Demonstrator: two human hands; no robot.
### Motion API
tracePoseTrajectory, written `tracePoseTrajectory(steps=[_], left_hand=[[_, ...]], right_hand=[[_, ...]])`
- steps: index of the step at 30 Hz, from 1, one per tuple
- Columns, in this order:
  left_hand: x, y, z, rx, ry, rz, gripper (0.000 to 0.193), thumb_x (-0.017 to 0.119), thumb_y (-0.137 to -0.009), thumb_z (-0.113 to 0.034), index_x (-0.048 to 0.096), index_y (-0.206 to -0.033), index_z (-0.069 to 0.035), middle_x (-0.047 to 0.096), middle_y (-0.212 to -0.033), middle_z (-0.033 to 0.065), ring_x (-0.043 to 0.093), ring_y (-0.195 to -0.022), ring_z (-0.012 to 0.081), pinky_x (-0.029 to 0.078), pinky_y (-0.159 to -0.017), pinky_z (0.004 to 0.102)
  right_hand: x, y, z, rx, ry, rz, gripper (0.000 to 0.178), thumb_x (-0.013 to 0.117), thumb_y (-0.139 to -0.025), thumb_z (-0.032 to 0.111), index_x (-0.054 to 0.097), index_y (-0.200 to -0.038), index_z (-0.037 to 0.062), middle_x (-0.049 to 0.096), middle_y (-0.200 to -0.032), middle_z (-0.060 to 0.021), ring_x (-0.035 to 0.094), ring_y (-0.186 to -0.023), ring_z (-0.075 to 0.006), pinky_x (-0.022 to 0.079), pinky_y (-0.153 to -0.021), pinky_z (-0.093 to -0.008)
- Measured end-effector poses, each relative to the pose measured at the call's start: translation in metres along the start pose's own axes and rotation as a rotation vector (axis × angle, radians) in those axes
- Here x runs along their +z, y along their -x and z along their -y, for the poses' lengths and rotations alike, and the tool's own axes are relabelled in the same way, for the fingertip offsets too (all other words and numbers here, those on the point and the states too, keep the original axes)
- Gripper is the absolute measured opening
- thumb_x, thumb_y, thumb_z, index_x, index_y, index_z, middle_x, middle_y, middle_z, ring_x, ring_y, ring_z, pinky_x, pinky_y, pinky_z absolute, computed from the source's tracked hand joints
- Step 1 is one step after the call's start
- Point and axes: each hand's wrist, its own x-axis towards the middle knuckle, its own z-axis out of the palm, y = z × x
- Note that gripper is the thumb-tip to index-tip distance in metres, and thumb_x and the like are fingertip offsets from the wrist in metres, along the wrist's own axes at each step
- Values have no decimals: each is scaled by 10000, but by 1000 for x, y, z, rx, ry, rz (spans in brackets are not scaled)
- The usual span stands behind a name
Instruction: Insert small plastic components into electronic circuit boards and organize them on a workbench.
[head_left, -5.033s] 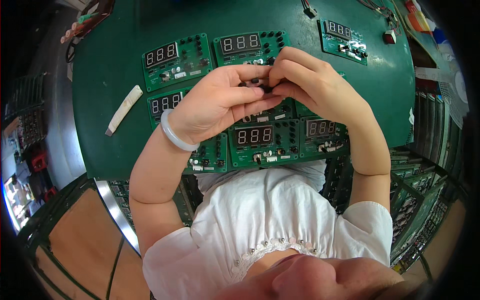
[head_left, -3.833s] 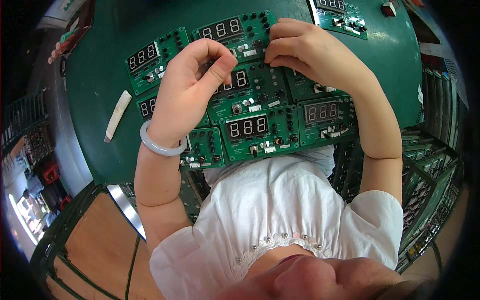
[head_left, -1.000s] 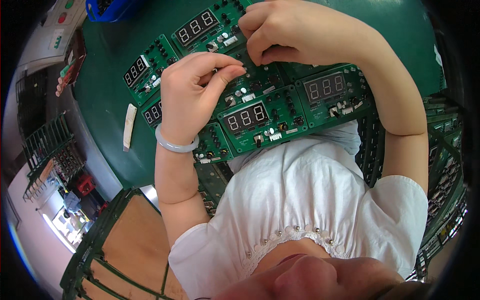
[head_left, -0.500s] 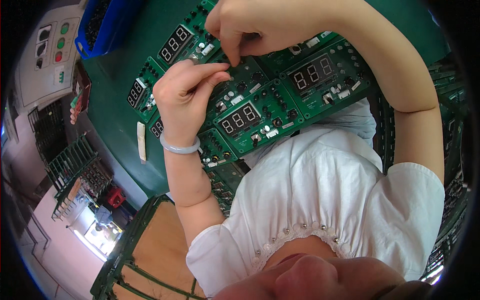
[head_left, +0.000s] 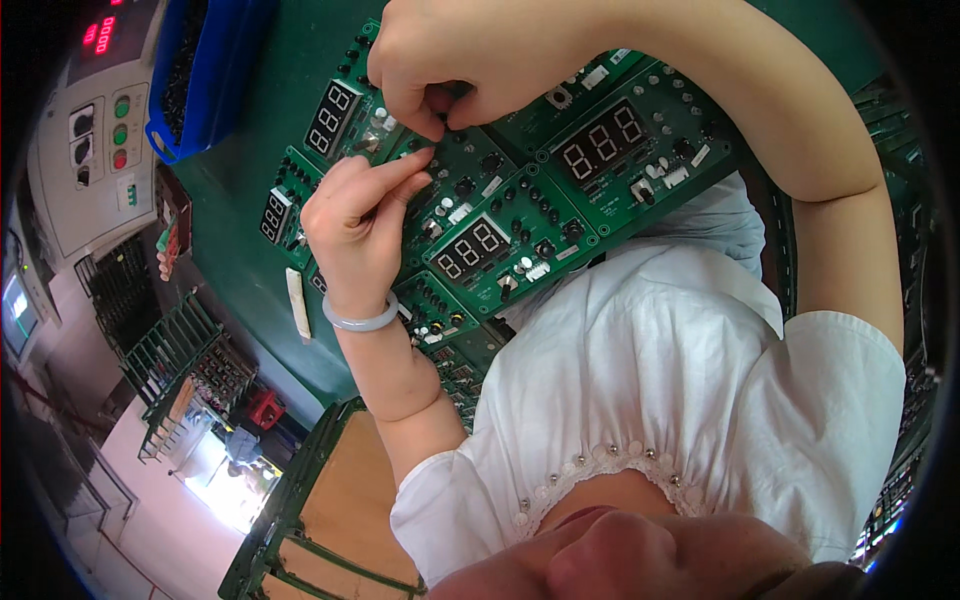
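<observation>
Green circuit boards with three-digit displays lie side by side before me; a near board (head_left: 555, 235) and a right board (head_left: 625, 195) show best. My right hand (head_left: 450, 65) reaches over the middle boards from the right, thumb and forefinger pinched down at a board's surface. What they hold, if anything, is too small to make out. My left hand (head_left: 355, 225), a pale bangle (head_left: 362, 322) at its wrist, is curled beside it. Its forefinger and thumb nearly meet just under the right fingertips; anything between them is hidden. Both hands partly cover the middle board (head_left: 470, 165).
A blue bin (head_left: 205, 85) of small dark parts stands at the far left, beside a grey control panel (head_left: 100, 150) with green and red buttons. A pale strip (head_left: 298, 303) lies on the green table (head_left: 235, 235). Green racks (head_left: 170, 345) stand beyond the table's left edge.
Both hands have shifted slightly left over the boards, the right forefinger and thumb still pinched. The left forefinger and thumb sit a little farther apart. The whole view has also shifted somewhat.
</observation>
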Motion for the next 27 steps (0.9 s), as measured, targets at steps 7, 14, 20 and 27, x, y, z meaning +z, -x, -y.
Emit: tracePoseTrajectory(steps=[7, 14, 20, 27], left_hand=[[1, 1, -9, -41, 23, -37, 247, 772, -671, 58, 750, -904, -24, 424, -588, 32, 388, -538, 129, 293, -498, 275], [0, 8, -3, -54, 213, -191, 268, 801, -611, 96, 745, -844, -22, 409, -598, -26, 346, -540, 73, 215, -498, 244], [1, 6, -2, 112, 254, -283, 284, 780, -591, 135, 743, -814, -37, 403, -595, -33, 330, -547, 71, 205, -505, 245], [0, 9, 1, 62, 221, -264, 261, 793, -596, 116, 730, -784, -54, 422, -600, -44, 311, -548, 58, 188, -509, 235]], right_hand=[[-4, -4, 7, 114, 54, 66, 154, 611, -705, 14, 717, -812, -21, 669, -750, -213, 651, -708, -341, 501, -652, -388], [31, -20, -34, -367, -773, -99, 104, 642, -709, 31, 697, -787, -10, 664, -735, -197, 653, -721, -335, 500, -659, -381], [49, -27, -26, -497, -986, -415, 115, 705, -734, 58, 658, -816, -8, 669, -770, -171, 656, -758, -318, 495, -671, -372], [27, -24, -23, -323, -1065, -114, 135, 711, -728, 35, 654, -844, -6, 675, -791, -161, 662, -783, -310, 497, -680, -364]])
